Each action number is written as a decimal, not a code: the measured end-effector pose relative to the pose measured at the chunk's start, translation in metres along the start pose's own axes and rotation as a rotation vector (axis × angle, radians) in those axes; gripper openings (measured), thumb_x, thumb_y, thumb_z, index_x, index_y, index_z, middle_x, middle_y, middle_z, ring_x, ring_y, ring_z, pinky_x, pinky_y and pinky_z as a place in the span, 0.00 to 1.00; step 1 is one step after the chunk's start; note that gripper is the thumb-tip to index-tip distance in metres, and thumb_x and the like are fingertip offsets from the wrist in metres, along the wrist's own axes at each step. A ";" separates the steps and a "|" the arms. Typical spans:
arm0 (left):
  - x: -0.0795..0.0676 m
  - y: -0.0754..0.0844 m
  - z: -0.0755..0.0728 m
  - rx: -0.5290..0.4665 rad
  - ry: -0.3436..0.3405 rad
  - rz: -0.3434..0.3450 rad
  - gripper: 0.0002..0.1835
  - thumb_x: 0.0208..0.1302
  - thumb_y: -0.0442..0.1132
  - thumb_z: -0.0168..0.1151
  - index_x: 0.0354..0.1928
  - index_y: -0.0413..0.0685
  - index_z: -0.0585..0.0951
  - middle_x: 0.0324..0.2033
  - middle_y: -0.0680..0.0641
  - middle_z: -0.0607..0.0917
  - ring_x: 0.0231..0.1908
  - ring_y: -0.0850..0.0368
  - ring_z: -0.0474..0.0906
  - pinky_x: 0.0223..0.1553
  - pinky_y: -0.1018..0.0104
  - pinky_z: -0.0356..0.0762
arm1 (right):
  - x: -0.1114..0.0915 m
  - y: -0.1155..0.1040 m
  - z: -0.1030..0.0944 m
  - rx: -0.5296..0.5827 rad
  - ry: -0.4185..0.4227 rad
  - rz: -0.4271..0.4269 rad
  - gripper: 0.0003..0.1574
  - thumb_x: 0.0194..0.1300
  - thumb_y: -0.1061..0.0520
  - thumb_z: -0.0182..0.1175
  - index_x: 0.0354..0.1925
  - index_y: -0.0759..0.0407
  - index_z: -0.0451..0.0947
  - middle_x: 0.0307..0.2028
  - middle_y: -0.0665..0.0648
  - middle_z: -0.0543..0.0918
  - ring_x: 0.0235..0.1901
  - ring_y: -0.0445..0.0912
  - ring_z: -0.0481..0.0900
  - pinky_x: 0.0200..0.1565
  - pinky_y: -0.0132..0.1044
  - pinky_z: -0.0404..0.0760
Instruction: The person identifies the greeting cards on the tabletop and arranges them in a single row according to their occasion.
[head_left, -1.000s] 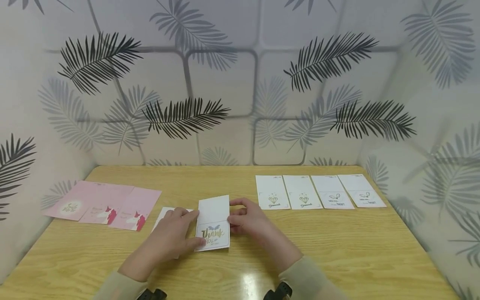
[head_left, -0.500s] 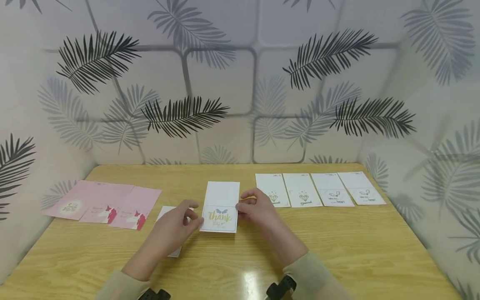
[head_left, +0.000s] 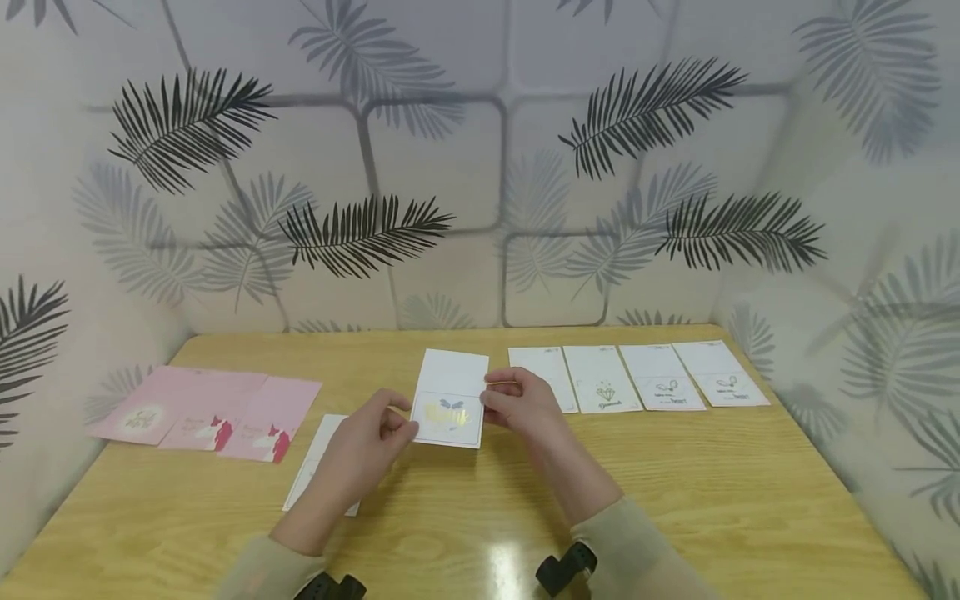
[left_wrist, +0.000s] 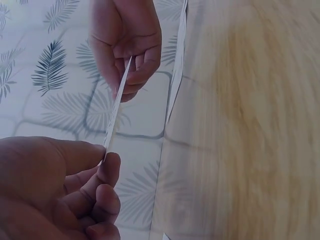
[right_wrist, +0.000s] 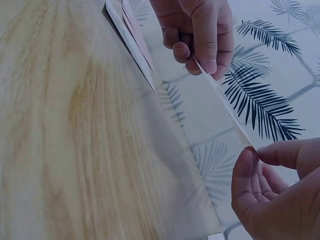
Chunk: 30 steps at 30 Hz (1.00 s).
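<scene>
A white thank-you card with gold lettering and a small blue-grey wing motif is held up over the middle of the table, its face tilted to the head camera. My left hand pinches its lower left edge between thumb and fingers. At the opposite edge, my right hand pinches it the same way. Both wrist views show the card edge-on, raised off the wood. Another white card lies on the table, partly hidden behind my left forearm.
Three overlapping pink cards lie at the table's left. A row of several white cards with diamond and heart prints lies at the back right; my right hand overlaps the nearest one in the head view. A leaf-patterned backdrop rises behind the table.
Both hands have lifted the thank-you card and moved it up and to the right, away from the white card lying on the left. The cards on the table have stayed put.
</scene>
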<state>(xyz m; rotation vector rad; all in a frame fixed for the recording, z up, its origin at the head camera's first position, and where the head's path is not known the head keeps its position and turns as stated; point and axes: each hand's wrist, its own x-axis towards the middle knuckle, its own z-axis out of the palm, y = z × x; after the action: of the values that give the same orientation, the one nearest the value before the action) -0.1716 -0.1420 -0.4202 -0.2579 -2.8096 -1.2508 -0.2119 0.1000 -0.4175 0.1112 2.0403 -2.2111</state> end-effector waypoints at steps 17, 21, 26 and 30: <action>0.031 0.015 0.024 -0.042 0.163 -0.002 0.13 0.79 0.38 0.69 0.60 0.46 0.83 0.39 0.50 0.91 0.41 0.50 0.88 0.43 0.49 0.85 | 0.003 -0.003 -0.008 -0.199 0.001 -0.064 0.33 0.70 0.71 0.68 0.71 0.64 0.79 0.56 0.66 0.82 0.45 0.52 0.83 0.49 0.43 0.90; 0.038 0.019 0.028 -0.047 0.177 -0.019 0.13 0.79 0.38 0.69 0.59 0.46 0.83 0.39 0.49 0.91 0.42 0.48 0.89 0.45 0.47 0.85 | 0.004 -0.004 -0.011 -0.268 0.013 -0.085 0.34 0.69 0.72 0.67 0.72 0.66 0.79 0.55 0.66 0.83 0.45 0.51 0.84 0.48 0.43 0.89; 0.041 0.028 0.033 0.003 0.171 -0.021 0.12 0.78 0.39 0.69 0.58 0.46 0.84 0.41 0.47 0.92 0.38 0.50 0.88 0.41 0.49 0.84 | 0.009 -0.007 -0.019 -0.438 0.021 -0.120 0.33 0.70 0.70 0.67 0.72 0.66 0.80 0.55 0.63 0.86 0.49 0.53 0.86 0.47 0.41 0.88; 0.042 0.033 0.038 0.093 0.138 -0.008 0.11 0.78 0.39 0.69 0.57 0.46 0.84 0.42 0.47 0.91 0.31 0.53 0.82 0.34 0.54 0.80 | 0.013 -0.009 -0.025 -0.614 0.024 -0.159 0.31 0.72 0.67 0.67 0.71 0.64 0.81 0.56 0.62 0.88 0.53 0.55 0.88 0.49 0.44 0.87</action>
<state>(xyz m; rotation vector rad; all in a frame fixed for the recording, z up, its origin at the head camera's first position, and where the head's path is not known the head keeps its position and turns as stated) -0.2068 -0.0867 -0.4170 -0.1500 -2.7435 -1.0904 -0.2265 0.1252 -0.4130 -0.0908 2.7113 -1.5533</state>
